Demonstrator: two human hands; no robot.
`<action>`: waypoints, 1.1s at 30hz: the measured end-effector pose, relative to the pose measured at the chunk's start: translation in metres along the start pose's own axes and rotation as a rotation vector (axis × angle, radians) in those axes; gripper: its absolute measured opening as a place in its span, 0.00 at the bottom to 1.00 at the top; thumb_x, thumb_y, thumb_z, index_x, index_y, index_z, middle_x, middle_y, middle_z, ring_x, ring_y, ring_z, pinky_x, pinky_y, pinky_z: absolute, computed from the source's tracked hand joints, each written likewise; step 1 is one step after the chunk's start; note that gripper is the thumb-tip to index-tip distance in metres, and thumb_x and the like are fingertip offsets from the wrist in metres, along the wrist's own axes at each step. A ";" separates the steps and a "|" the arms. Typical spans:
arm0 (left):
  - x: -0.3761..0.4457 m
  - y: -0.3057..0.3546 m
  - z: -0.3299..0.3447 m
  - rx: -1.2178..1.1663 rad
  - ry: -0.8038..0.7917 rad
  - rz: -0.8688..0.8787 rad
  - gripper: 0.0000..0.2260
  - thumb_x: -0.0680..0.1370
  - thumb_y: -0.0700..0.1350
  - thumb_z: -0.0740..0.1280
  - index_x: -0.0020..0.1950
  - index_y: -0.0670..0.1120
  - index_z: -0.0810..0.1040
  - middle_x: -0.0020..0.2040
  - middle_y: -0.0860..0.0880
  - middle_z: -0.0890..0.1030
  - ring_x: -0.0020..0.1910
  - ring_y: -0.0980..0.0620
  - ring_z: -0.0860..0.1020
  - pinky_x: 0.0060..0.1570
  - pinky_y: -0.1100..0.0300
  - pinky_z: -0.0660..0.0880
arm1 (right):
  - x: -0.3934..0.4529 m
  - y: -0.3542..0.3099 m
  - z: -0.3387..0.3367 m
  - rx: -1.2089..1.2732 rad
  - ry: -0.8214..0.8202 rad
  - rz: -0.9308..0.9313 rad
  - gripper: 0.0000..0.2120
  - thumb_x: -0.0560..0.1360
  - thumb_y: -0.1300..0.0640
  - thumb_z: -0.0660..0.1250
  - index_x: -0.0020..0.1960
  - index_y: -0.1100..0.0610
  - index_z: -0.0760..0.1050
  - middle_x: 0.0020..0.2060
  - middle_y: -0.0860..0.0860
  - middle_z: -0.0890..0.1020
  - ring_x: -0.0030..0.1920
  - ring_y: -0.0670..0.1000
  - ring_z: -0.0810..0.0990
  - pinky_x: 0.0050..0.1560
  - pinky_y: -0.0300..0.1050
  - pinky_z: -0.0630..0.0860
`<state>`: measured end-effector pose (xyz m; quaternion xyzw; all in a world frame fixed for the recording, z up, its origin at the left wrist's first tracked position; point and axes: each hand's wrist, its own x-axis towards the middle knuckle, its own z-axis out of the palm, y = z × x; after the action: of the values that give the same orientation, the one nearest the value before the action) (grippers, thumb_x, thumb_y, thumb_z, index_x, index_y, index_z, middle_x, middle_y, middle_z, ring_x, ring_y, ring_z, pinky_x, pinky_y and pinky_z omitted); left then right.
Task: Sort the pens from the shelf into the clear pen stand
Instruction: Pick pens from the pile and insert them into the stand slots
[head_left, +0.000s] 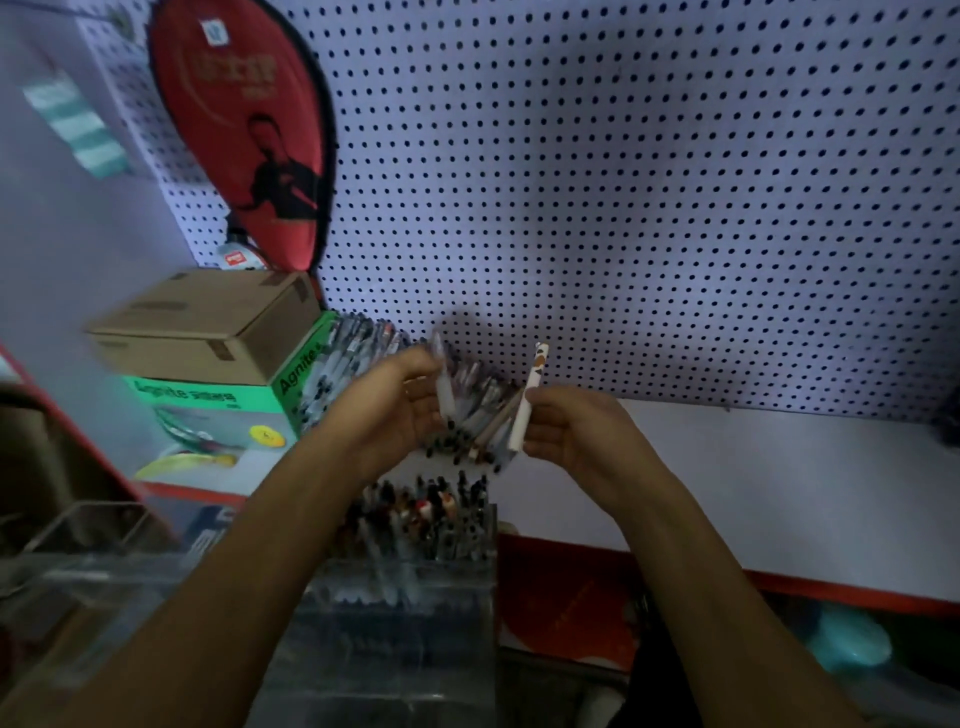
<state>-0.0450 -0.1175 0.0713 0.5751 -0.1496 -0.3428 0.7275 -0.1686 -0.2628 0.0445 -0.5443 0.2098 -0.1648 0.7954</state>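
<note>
A heap of pens lies on the white shelf against the pegboard. My left hand grips a pale translucent pen upright over the heap. My right hand holds a white pen with brown patches, tilted, beside the heap. Below the shelf edge stands the clear pen stand, with several pens upright in it. The view is blurred.
A green box with a cardboard box on top sits at the left of the shelf. A red racket cover hangs on the pegboard. Another clear container stands at the lower left.
</note>
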 end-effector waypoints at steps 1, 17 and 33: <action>-0.011 0.000 -0.013 -0.027 0.038 0.010 0.04 0.81 0.40 0.59 0.47 0.45 0.70 0.32 0.49 0.68 0.28 0.52 0.70 0.28 0.62 0.71 | -0.003 -0.001 0.013 -0.008 -0.037 0.003 0.05 0.79 0.62 0.66 0.48 0.63 0.79 0.36 0.55 0.83 0.34 0.51 0.83 0.35 0.42 0.79; -0.118 -0.027 -0.163 0.162 0.732 0.646 0.06 0.79 0.33 0.63 0.47 0.43 0.74 0.35 0.53 0.83 0.34 0.52 0.80 0.33 0.61 0.78 | 0.003 0.027 0.199 -0.507 -0.387 -0.087 0.08 0.75 0.66 0.70 0.48 0.61 0.72 0.44 0.61 0.84 0.40 0.55 0.86 0.39 0.46 0.82; -0.103 -0.059 -0.189 0.912 0.565 0.565 0.08 0.73 0.44 0.74 0.50 0.51 0.80 0.38 0.57 0.82 0.38 0.59 0.80 0.38 0.66 0.75 | 0.033 0.056 0.214 -1.243 -0.605 -0.401 0.04 0.73 0.58 0.74 0.48 0.53 0.81 0.43 0.45 0.84 0.43 0.37 0.81 0.40 0.23 0.72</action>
<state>-0.0227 0.0838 -0.0212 0.8358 -0.2296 0.1282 0.4819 -0.0279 -0.0885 0.0553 -0.9462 -0.0689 0.0004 0.3163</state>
